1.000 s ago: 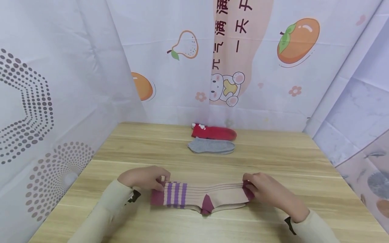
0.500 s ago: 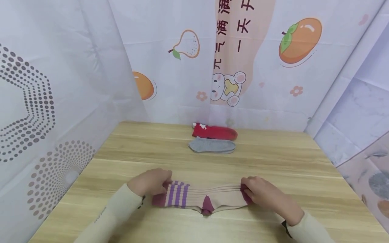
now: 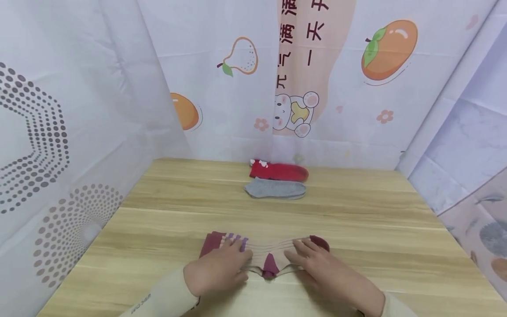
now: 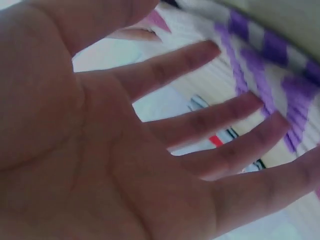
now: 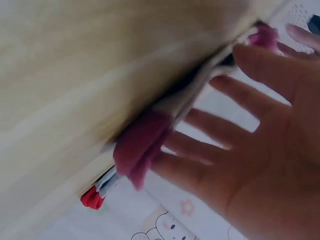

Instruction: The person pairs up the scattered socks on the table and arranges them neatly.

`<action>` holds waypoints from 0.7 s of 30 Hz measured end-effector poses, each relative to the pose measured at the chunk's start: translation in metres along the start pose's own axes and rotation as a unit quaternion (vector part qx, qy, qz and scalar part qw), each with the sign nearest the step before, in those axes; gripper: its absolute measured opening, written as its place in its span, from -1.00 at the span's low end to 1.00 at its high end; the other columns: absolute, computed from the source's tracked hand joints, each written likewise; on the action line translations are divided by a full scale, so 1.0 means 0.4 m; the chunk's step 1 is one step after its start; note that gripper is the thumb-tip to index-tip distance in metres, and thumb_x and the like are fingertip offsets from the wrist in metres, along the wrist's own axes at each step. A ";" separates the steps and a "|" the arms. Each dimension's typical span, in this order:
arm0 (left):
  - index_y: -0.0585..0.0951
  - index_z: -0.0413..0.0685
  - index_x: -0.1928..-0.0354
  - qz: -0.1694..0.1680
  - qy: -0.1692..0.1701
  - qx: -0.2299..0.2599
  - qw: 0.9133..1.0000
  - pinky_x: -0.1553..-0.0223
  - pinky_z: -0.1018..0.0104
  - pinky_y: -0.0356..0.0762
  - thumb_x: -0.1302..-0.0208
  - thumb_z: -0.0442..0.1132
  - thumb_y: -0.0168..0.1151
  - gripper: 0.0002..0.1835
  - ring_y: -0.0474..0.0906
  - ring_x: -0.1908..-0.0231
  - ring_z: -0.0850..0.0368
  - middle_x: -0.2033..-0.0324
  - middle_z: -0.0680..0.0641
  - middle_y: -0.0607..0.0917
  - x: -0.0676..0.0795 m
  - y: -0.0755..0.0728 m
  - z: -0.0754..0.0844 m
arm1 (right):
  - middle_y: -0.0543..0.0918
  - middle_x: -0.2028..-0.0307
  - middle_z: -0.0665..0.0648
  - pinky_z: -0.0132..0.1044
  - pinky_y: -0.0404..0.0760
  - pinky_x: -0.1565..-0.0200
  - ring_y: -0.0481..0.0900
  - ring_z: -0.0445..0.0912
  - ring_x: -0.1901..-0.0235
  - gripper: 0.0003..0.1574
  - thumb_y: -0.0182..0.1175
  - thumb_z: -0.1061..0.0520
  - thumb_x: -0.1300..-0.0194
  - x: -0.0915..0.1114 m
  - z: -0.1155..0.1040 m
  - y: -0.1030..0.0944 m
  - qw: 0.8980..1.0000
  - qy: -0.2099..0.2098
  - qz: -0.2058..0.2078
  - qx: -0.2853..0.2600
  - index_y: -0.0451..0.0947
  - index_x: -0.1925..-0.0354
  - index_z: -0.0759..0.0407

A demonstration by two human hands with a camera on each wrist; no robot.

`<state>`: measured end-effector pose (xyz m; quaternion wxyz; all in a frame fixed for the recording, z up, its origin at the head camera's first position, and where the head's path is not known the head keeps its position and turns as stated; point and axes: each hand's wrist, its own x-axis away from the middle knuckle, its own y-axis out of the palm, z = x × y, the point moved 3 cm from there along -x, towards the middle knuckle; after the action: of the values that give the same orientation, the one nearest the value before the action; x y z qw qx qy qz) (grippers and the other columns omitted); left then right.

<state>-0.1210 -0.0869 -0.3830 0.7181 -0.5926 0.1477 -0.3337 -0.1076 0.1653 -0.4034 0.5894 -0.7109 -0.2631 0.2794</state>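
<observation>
A long beige sock (image 3: 259, 252) with purple stripes near its cuff and a maroon cuff, heel and toe lies flat across the table in the head view. Over the striped end is my left hand (image 3: 222, 266), its fingers spread straight, fingertips right at the purple stripes (image 4: 300, 100) in the left wrist view. My right hand (image 3: 322, 268) lies over the foot part, fingers extended. Beside its fingertips in the right wrist view shows the maroon toe (image 5: 142, 142). A second layer peeks out under the sock's lower edge.
Farther back on the wooden table (image 3: 190, 189) lie a grey sock (image 3: 275, 188) and, behind it, a red sock (image 3: 285, 172) with white trim. A printed curtain (image 3: 222, 105) hangs along the back edge, and more sheets flank both sides.
Both hands have let go of the sock's ends and moved inward and toward the body, fingers now straight over it. The striped sock stays in nearly the same place.
</observation>
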 end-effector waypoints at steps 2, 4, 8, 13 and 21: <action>0.56 -0.03 -0.03 0.000 -0.001 -0.003 1.000 -0.23 -0.22 0.37 -0.26 -0.06 0.35 -0.63 0.30 -0.32 -0.39 -0.27 -0.34 0.45 -0.002 0.004 0.001 | 0.50 -0.24 0.27 0.14 0.48 -0.18 0.46 0.19 -0.23 -0.43 0.27 0.10 -0.35 -0.002 -0.004 0.006 1.000 0.013 -0.007 -0.003 0.49 -0.30 0.09; 0.56 -0.03 -0.03 -0.001 0.001 -0.008 1.000 -0.25 -0.22 0.35 -0.25 -0.05 0.35 -0.62 0.29 -0.33 -0.38 -0.29 -0.35 0.44 -0.004 0.006 0.000 | 0.51 -0.20 0.24 0.13 0.47 -0.19 0.47 0.16 -0.20 -0.43 0.27 0.06 -0.35 -0.005 -0.005 0.011 1.000 0.017 -0.004 0.000 0.49 -0.29 0.09; 0.55 -0.02 -0.07 -0.002 0.003 -0.006 1.000 -0.26 -0.20 0.34 -0.24 -0.05 0.35 -0.60 0.28 -0.34 -0.38 -0.30 -0.33 0.43 -0.006 0.008 -0.003 | 0.50 -0.22 0.26 0.12 0.47 -0.19 0.45 0.17 -0.21 -0.40 0.28 0.02 -0.35 -0.006 -0.001 0.018 1.000 0.024 -0.003 -0.012 0.48 -0.31 0.10; 0.53 -0.05 -0.13 0.004 0.007 0.002 1.000 -0.28 -0.22 0.30 -0.26 -0.07 0.34 -0.56 0.21 -0.37 -0.42 -0.35 -0.34 0.38 -0.014 0.017 -0.013 | 0.47 -0.27 0.36 0.17 0.47 -0.18 0.43 0.27 -0.25 -0.38 0.31 0.02 -0.32 -0.009 0.020 0.017 0.998 0.038 0.003 -0.047 0.49 -0.30 0.12; 0.52 -0.07 -0.25 0.008 0.003 0.020 1.000 -0.22 -0.17 0.41 -0.26 -0.10 0.34 -0.46 0.19 -0.37 -0.43 -0.38 -0.34 0.33 -0.034 0.011 -0.034 | 0.42 -0.29 0.44 0.19 0.47 -0.17 0.38 0.36 -0.27 -0.41 0.31 0.06 -0.33 -0.018 0.047 0.012 0.995 0.054 0.008 -0.088 0.51 -0.28 0.19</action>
<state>-0.1378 -0.0880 -0.3930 0.7319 -0.5757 0.1481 -0.3331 -0.1260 0.1724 -0.4103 0.5355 -0.7761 -0.2493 0.2210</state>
